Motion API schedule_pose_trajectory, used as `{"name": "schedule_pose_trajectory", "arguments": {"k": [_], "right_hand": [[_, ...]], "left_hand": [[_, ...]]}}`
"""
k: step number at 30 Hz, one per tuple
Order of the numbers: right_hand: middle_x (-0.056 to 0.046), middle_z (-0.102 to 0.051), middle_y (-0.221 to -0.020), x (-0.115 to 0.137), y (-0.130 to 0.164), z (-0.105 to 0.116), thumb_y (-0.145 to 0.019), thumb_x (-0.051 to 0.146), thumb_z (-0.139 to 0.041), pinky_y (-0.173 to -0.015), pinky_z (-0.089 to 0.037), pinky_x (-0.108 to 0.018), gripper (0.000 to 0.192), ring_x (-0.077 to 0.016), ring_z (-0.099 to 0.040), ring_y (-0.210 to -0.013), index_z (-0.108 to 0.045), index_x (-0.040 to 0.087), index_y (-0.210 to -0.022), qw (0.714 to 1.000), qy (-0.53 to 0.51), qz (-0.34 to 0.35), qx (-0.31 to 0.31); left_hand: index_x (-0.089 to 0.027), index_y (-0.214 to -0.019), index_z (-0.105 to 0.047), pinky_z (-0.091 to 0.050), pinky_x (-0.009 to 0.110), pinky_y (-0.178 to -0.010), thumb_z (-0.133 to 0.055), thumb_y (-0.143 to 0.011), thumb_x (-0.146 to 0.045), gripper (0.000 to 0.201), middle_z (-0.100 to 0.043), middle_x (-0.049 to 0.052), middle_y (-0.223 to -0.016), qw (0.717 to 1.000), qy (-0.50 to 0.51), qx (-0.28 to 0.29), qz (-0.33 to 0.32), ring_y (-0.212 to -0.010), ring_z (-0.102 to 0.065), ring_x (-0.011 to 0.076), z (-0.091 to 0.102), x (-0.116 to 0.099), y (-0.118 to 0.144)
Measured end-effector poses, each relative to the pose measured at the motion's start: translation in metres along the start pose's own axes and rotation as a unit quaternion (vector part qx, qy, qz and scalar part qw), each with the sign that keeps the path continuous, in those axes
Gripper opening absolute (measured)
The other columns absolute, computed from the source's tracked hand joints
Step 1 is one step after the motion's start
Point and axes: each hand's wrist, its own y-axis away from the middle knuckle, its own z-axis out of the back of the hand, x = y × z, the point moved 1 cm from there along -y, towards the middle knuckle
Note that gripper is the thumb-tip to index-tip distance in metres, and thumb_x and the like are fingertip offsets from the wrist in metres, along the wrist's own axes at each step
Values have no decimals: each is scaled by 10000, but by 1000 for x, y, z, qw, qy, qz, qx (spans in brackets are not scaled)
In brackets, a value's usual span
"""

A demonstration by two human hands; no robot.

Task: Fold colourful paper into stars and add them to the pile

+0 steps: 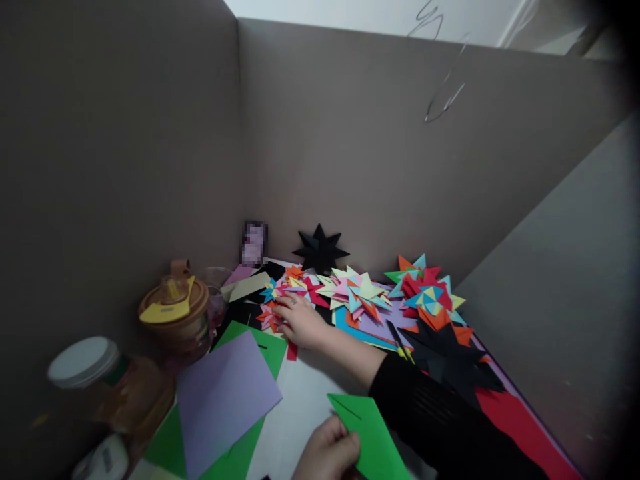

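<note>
At the bottom of the view, my left hand [330,447] pinches the left edge of a green folded sheet of paper [376,437] between thumb and finger. A short dark line shows near the sheet's top corner. My right hand [301,321], in a black sleeve, stretches forward over the small paper stars [269,316]. Its fingers point left, apart, and touch or hover just over them; their tips are partly hidden. A red scrap of paper [292,351] lies under the hand. To the left, a purple sheet [227,400] rests on green paper [275,353].
A black paper star [320,249] leans against the grey partition [350,147]. Piled paper stars [357,291] lie behind my right arm, with scissors [400,341] and a large black star [445,353] to the right. A lidded cup [175,320] and a white-lidded jar [85,363] stand left.
</note>
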Motion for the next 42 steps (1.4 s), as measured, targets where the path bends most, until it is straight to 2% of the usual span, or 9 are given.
{"name": "schedule_pose_trajectory", "arguments": {"k": [5,9,15,19,25,29,34,37,42], "right_hand": [[-121,-417,-1407,8,-30,-16,-896,288,-463,-1057,-199,-576,295,-327,-233,-1354,-603,209,-1144,993,94,66,15],[-174,-385,-1423,-9,-34,-6,-912,186,-402,-1069,-158,-563,296,-316,-219,-1365,-612,146,-1116,990,133,-39,-26],[-114,-257,-1503,-23,-15,29,-870,279,-475,-1077,-266,-413,493,-229,-250,-1374,-418,214,-1354,991,-107,-22,-76],[-106,-497,-1332,-31,15,45,-849,145,-403,-1036,-332,-359,395,-188,-431,-1248,-545,183,-1215,984,-140,-4,-109],[-98,-633,-1066,-20,52,20,-790,171,-532,-877,-437,-309,335,-205,-573,-996,-604,150,-1116,996,-66,0,63],[-169,-500,-1274,1,43,0,-816,244,-531,-940,-404,-345,486,-246,-512,-1115,-479,104,-1278,996,-40,-61,50],[-129,-566,-1153,22,43,-6,-820,155,-475,-894,-424,-314,391,-210,-544,-1045,-545,145,-1204,992,-88,-55,73],[-96,-588,-1138,16,58,-3,-826,124,-458,-900,-416,-287,416,-183,-534,-1044,-521,161,-1235,991,-125,-36,28],[-139,-530,-1239,-16,69,1,-866,117,-414,-945,-366,-382,376,-245,-435,-1141,-527,149,-1223,994,46,-101,-11]], "left_hand": [[-119,-756,-632,-349,251,-607,-783,-582,-343,322,-593,31,-619,998,55,19,-26,-585,-526,142,-9,-16,11],[-134,-826,-647,-359,251,-587,-721,-647,-278,242,-584,11,-621,994,111,15,-11,-567,-525,135,-9,-16,12],[-103,-860,-648,-402,269,-637,-684,-629,-190,250,-630,54,-721,989,149,8,-10,-634,-566,152,-15,-14,8],[-104,-873,-633,-384,249,-591,-660,-625,-203,268,-616,44,-705,992,126,-22,-2,-622,-547,141,-20,-17,13],[-122,-870,-604,-307,204,-514,-635,-651,-205,236,-577,3,-659,990,122,-56,46,-549,-503,92,-19,-14,14],[-125,-890,-591,-335,207,-544,-612,-682,-179,216,-594,7,-677,986,142,-66,60,-569,-531,98,-21,-15,16],[-136,-822,-578,-389,251,-634,-590,-695,-154,129,-625,23,-684,981,172,-66,63,-615,-575,145,-24,-22,21],[-135,-782,-583,-391,269,-657,-573,-694,-145,89,-624,28,-645,978,180,-53,86,-600,-577,160,-26,-22,22],[-132,-711,-594,-357,252,-589,-563,-696,-129,35,-596,11,-570,978,169,-73,100,-514,-535,132,-28,-20,22]]}}
